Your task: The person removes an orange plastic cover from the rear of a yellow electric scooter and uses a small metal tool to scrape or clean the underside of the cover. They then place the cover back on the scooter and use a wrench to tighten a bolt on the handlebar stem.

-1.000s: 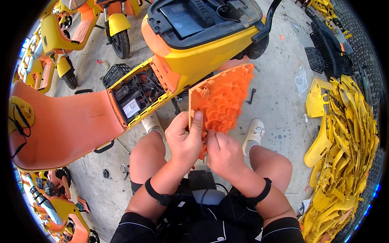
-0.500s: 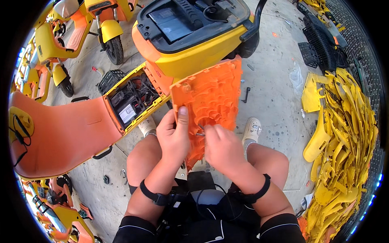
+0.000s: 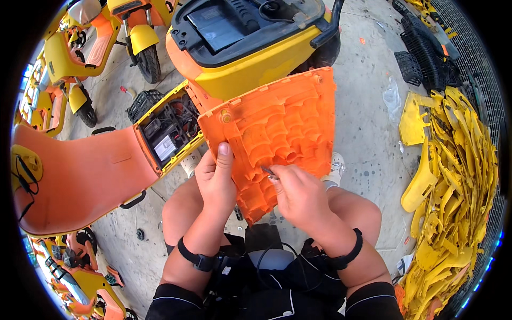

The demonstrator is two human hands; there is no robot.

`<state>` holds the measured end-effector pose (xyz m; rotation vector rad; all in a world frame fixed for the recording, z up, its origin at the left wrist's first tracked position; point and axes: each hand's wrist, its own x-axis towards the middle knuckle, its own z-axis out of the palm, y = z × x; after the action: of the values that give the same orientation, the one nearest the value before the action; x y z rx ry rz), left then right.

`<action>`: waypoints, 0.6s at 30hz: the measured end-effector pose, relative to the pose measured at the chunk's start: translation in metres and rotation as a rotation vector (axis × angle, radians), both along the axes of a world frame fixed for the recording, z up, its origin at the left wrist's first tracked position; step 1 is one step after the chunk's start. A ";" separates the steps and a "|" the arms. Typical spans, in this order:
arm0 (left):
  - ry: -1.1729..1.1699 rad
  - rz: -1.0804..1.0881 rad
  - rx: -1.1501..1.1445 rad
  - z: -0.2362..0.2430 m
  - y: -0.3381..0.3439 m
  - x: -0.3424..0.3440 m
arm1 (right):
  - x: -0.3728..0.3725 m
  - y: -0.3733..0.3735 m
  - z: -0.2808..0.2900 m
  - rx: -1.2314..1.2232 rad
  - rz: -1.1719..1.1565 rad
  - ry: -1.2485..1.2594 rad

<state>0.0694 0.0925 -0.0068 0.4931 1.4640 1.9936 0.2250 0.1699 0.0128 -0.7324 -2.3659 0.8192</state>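
An orange plastic panel (image 3: pixel 282 122) with moulded scalloped ribs on its facing side is held upright between my knees. My left hand (image 3: pixel 213 181) grips its left edge, thumb over the face. My right hand (image 3: pixel 301 197) pinches a small dark metal piece (image 3: pixel 268 171), too small to identify, against the lower middle of the ribbed face. Just behind the panel stands a yellow-and-orange scooter (image 3: pixel 248 58) with a black top. At its left lies an open compartment (image 3: pixel 165 125) with wiring and a silver box, joined to a pink-orange footboard (image 3: pixel 85 181).
A tall pile of yellow panels (image 3: pixel 448 176) lies along the right, below black baskets (image 3: pixel 418 48). More scooters (image 3: pixel 80 45) stand at the upper left and lower left. Loose small parts and a clear plastic bag (image 3: pixel 392 98) lie on the concrete floor (image 3: pixel 362 117).
Both hands have turned the panel to show more of its ribbed face, moving its left edge leftward. A metal piece now shows in my right hand's fingers.
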 end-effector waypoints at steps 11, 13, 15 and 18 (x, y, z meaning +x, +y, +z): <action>0.371 0.043 -0.098 -0.001 0.008 0.019 | -0.006 -0.008 -0.005 0.073 -0.014 -0.102; 0.405 0.066 -0.075 -0.002 0.010 0.019 | -0.006 -0.010 -0.006 0.076 -0.006 -0.098; 0.448 0.081 -0.054 0.000 0.011 0.020 | -0.008 -0.012 -0.004 0.104 0.008 -0.117; 0.506 0.090 -0.044 -0.001 0.012 0.020 | -0.010 -0.015 -0.001 0.157 0.018 -0.153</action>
<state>0.0895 0.1040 -0.0076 0.9814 1.8493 1.9873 0.2152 0.1544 0.0119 -0.7320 -2.5420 0.5946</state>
